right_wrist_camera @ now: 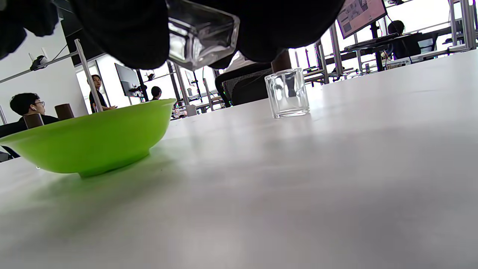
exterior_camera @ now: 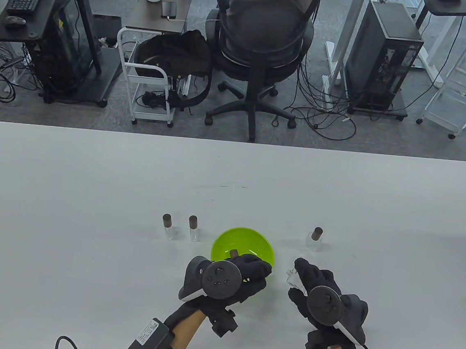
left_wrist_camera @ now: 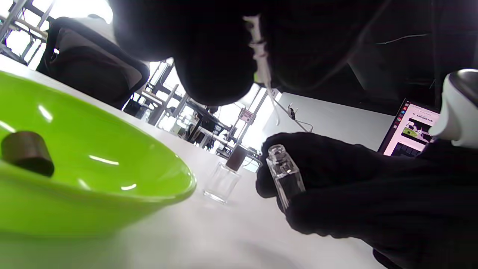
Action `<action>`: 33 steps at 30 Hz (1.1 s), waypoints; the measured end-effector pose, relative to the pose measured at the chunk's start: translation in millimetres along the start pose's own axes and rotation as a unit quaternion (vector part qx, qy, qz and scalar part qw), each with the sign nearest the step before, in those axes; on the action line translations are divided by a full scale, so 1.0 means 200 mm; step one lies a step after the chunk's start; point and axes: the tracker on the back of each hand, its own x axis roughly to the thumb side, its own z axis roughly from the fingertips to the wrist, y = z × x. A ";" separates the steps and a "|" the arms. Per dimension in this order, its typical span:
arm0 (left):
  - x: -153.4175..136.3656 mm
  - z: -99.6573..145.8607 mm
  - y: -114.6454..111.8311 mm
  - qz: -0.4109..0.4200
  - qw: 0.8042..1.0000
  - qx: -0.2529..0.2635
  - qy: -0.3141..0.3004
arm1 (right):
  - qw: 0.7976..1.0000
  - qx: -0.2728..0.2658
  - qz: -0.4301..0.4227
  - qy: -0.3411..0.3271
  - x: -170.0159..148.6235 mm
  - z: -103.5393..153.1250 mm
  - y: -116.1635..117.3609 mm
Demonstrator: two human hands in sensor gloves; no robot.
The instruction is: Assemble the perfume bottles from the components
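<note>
I am at a white table (exterior_camera: 92,177), partway through assembling small perfume bottles. My right hand (exterior_camera: 320,292) holds a clear glass bottle (left_wrist_camera: 285,175) with no cap, pinched between the fingers and tilted, its open neck pointing up and toward my left hand. My left hand (exterior_camera: 243,276) is curled over the near rim of a green bowl (exterior_camera: 226,244) just left of it; something thin and white, probably a spray tube (left_wrist_camera: 263,67), sticks out from between its fingers, so I judge it is pinching that part, though the grip itself is hidden. One brown cap (left_wrist_camera: 26,152) lies in the bowl. Three finished bottles stand capped on the table: two (exterior_camera: 169,227) (exterior_camera: 194,228) just left of the bowl, and one (exterior_camera: 315,239) to the far right of it. The step in hand looks like fitting the fourth bottle. The next move calls for bringing both hands together, lining the tube up with the narrow neck, then fetching the cap.
</note>
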 end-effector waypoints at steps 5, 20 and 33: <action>-0.02 0.00 -0.02 0.020 1.000 -0.009 0.012 | 1.000 0.001 0.006 -0.006 0.00 0.00 0.00; -0.04 -0.01 -0.08 0.044 0.998 -0.005 0.035 | 0.999 0.005 0.009 -0.053 0.08 0.02 0.02; -0.01 -0.01 -0.12 0.000 0.995 0.056 0.079 | 0.995 -0.032 -0.001 -0.093 0.20 0.05 0.00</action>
